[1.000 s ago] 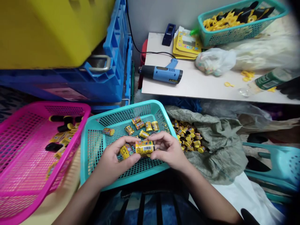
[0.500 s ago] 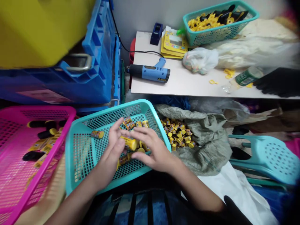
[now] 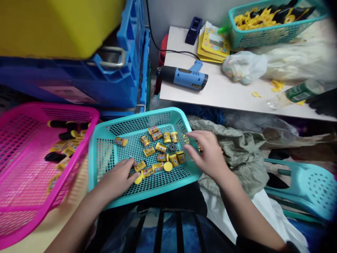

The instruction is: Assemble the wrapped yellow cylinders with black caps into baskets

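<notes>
A teal mesh basket [image 3: 137, 119] on my lap holds several small yellow labelled cylinders [image 3: 160, 147] and loose yellow caps [image 3: 167, 166]. My left hand [image 3: 118, 177] lies low on the basket floor, its fingers stretched out and its fingertips touching the cylinders at the front left of the pile. My right hand [image 3: 207, 153] hovers over the basket's right rim with its fingers spread and nothing in them. It sits between the basket and a grey-green sack [image 3: 242, 154], whose contents it hides.
A pink basket [image 3: 47, 105] with black and yellow pieces sits at the left. Blue [image 3: 105, 84] and yellow [image 3: 52, 24] crates are stacked behind. A white table [image 3: 223, 95] carries a blue heat gun [image 3: 184, 75], a plastic bag [image 3: 243, 66], a green bottle [image 3: 300, 92] and another teal basket [image 3: 276, 31]. A teal chair [image 3: 302, 186] stands at the right.
Both hands let go of the yellow cylinder they held together. The left hand dropped to the basket floor, and the right hand moved right toward the sack.
</notes>
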The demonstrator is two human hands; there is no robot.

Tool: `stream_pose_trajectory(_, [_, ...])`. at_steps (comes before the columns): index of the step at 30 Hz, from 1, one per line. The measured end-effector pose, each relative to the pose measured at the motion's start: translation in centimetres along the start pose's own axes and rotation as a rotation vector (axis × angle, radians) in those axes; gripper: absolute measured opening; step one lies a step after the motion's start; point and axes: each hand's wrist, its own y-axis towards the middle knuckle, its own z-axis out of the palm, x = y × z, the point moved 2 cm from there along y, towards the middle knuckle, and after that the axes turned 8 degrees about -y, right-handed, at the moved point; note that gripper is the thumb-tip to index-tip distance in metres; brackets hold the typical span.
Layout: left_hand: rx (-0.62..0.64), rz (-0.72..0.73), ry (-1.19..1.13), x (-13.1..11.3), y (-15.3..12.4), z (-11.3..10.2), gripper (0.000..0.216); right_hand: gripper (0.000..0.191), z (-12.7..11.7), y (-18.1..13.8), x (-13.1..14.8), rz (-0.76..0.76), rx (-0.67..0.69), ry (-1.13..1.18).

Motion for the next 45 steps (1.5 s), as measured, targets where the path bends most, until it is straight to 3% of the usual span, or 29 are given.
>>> stream_pose_trajectory(3, [0.094,-0.076,-0.017,-0.6,-1.1,0.9,0.04,0.027,3.4,3.5,5.7,-0.267,0.45,-0.12])
stream_pose_trajectory(5, [0.083,-0.076,-0.075,-1.2,-1.4,1.0,0.045,0.025,5.4,4.5,8.0,-0.372,0.57,-0.261])
stream_pose_trajectory(8, [0.047,-0.068,-0.151,-1.2,-1.4,0.6,0.046,0.021,7.9,4.3,10.1,-0.575,0.467,-0.293])
stream_pose_trajectory(11, [-0.062,-0.07,-0.181,-0.5,-1.0,-0.9,0.023,0.021,11.0,3.6,11.2,-0.744,0.395,-0.204])
stream_pose_trajectory(14, [-0.176,-0.069,-0.241,-0.2,-0.9,-3.0,0.016,0.017,13.7,3.8,12.1,-0.798,0.434,-0.139])
stream_pose_trajectory(17, [-0.197,-0.023,-0.337,-0.5,-1.2,-4.5,0.023,0.014,14.2,4.6,12.3,-0.82,0.505,-0.066])
stream_pose_trajectory(20, [-0.243,0.078,-0.591,-0.6,-1.3,-5.4,0.022,0.023,12.3,5.4,11.4,-0.713,0.569,0.108])
stream_pose_trajectory(23, [-0.307,0.124,-0.838,-0.5,-1.2,-5.7,0.027,0.042,8.8,5.8,9.8,-0.502,0.604,0.447])
stream_pose_trajectory(27, [-0.231,0.103,-1.113,-1.1,-0.8,-5.2,0.036,0.036,4.3,5.5,8.1,-0.191,0.543,0.828])
stream_pose_trajectory(33, [-0.143,0.145,-1.188,-3.1,-0.2,-4.2,0.032,0.029,3.2,3.7,7.0,0.204,0.363,1.095])
stream_pose_trajectory(36, [-0.168,0.189,-1.206,-3.9,-0.3,-4.0,0.029,0.032,3.5,3.1,6.9,0.262,0.308,1.2])
stream_pose_trajectory(45, [-0.221,0.195,-1.055,-4.5,-0.8,-4.0,0.029,0.037,3.1,2.6,7.1,0.258,0.377,1.202])
